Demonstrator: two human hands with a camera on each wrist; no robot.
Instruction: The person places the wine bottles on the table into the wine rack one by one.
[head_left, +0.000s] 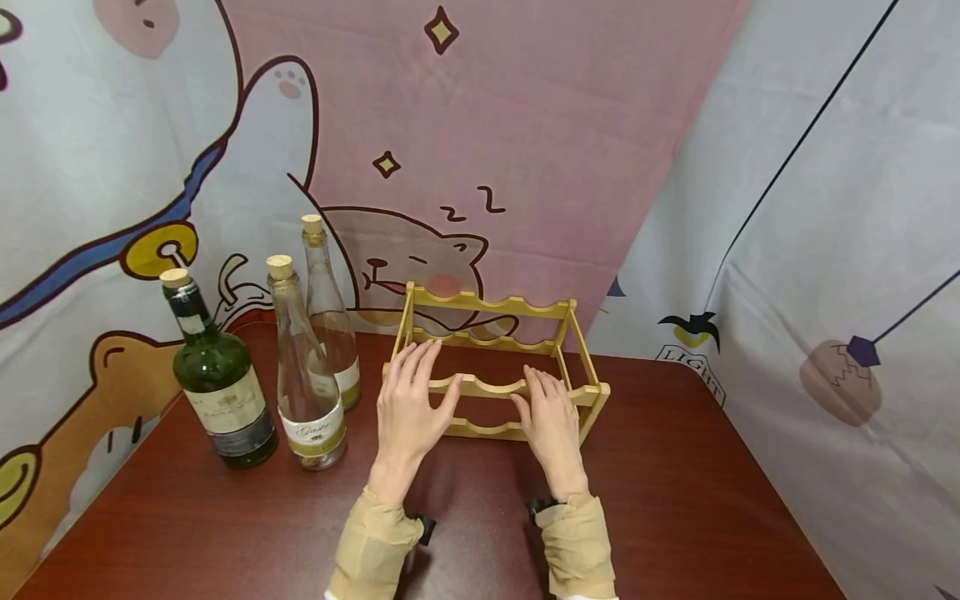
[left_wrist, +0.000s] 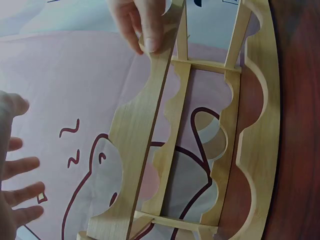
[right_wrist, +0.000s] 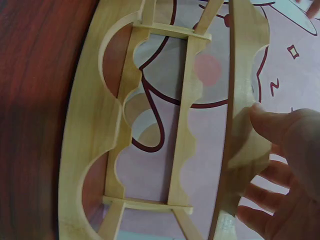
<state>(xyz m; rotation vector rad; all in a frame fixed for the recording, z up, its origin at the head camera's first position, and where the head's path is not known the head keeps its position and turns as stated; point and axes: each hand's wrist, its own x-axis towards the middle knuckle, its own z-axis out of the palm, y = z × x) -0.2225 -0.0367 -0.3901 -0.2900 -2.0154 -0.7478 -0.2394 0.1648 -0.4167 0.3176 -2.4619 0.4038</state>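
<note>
A light wooden wine rack with scalloped rails stands on the table. My right hand is at the right part of its upper front rail, thumb on the near side and fingers over the top, pinching the rail. In the right wrist view, the thumb meets the rail's edge and some fingertips are partly hidden behind the wood. My left hand hovers by the rack's left front with fingers spread. The left wrist view shows those fingers apart from the rail, holding nothing.
Left of the rack stand a green corked bottle and two clear corked bottles, one in front and one behind. All are upright on the dark red-brown table. A printed cloth hangs behind.
</note>
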